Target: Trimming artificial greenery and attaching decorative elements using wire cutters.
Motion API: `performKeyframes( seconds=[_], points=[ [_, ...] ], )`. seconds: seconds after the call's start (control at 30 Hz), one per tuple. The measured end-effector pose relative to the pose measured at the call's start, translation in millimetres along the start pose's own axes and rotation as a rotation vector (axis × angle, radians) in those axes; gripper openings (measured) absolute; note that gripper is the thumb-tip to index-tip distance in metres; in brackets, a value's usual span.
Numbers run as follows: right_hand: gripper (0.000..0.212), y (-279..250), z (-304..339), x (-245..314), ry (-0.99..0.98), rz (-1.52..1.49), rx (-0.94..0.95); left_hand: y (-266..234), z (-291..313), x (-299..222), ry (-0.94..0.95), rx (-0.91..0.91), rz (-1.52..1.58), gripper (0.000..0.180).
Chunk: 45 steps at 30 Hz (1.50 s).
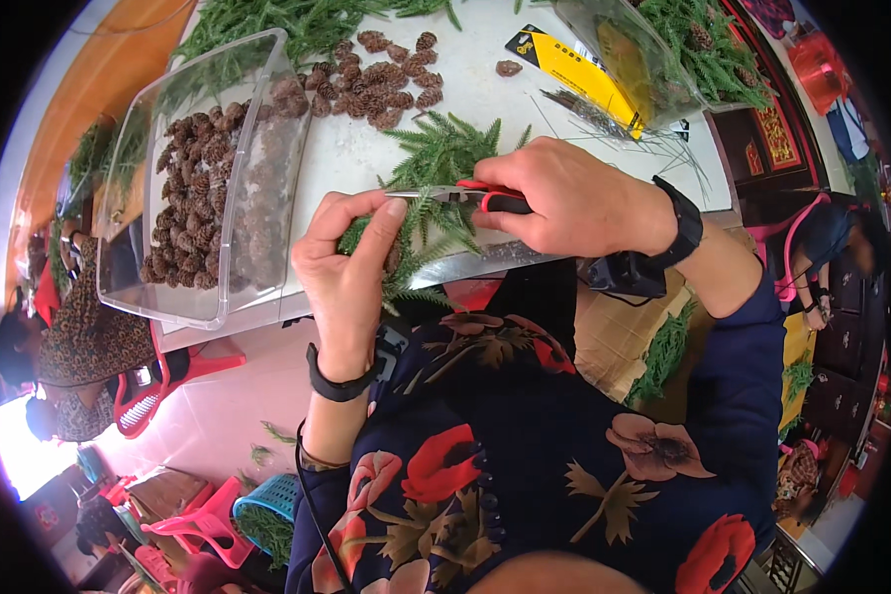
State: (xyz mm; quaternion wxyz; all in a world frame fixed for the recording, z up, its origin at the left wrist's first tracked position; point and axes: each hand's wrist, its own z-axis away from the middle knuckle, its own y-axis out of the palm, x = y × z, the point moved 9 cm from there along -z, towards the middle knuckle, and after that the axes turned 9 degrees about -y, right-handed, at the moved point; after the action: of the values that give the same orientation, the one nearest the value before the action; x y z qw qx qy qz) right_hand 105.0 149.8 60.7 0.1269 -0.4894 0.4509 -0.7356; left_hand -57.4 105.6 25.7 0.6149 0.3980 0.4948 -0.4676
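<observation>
My right hand (579, 198) is closed around the red-and-black handles of a pair of long-nose pliers (457, 193). The jaws point left and reach the fingertips of my left hand (346, 247), which pinches a green artificial pine sprig (428, 233) at the table's front edge. A brown bit that looks like a pine cone (394, 259) shows beside the left thumb, partly hidden by the hand and needles. Whether the jaws grip a wire there is too small to tell. More loose green sprigs (450, 148) lie on the table just beyond both hands.
A clear plastic bin (230, 302) of pine cones stands at the left. Loose pine cones (376, 89) lie behind it. At the back right are a yellow-and-black package (576, 74), thin wires (653, 148) and a plastic bag (629, 59). Other people sit nearby.
</observation>
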Motion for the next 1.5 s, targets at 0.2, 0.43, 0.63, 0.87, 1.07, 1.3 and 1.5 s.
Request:
performKeyframes(
  seconds=[0.2, 0.43, 0.63, 0.87, 1.07, 1.3, 1.5],
  points=[
    [0.026, -13.1, -0.7, 0.5, -0.251, 0.112, -0.213, -0.3, 2.3, -19.1, 0.172, -0.012, -0.055, 0.007],
    [0.037, -23.1, -3.3, 11.9, -0.555, 0.153, -0.289, 18.6, 3.7, 20.2, -0.327, 0.378, 0.538, 0.01],
    [0.04, -29.4, -4.7, 26.0, -0.698, 0.279, -0.331, 34.9, 8.7, 43.8, -0.495, 0.603, 0.795, 0.017],
    [0.032, -33.9, 1.4, 26.1, -0.698, 0.323, -0.34, 50.3, 22.4, 30.9, -0.458, 0.738, 0.89, 0.019],
    [0.024, -14.2, 8.8, 0.6, -0.317, 0.155, -0.204, 20.0, 7.1, 2.3, -0.052, 0.208, 0.113, 0.01],
    [0.023, -12.7, 14.2, -2.9, -0.224, 0.07, -0.213, 11.5, 14.3, -21.8, 0.227, -0.018, -0.177, 0.006],
    [0.028, -27.3, 10.6, 0.6, -0.512, 0.173, -0.314, 17.1, 9.2, -1.4, -0.113, 0.196, 0.344, 0.009]
  ],
)
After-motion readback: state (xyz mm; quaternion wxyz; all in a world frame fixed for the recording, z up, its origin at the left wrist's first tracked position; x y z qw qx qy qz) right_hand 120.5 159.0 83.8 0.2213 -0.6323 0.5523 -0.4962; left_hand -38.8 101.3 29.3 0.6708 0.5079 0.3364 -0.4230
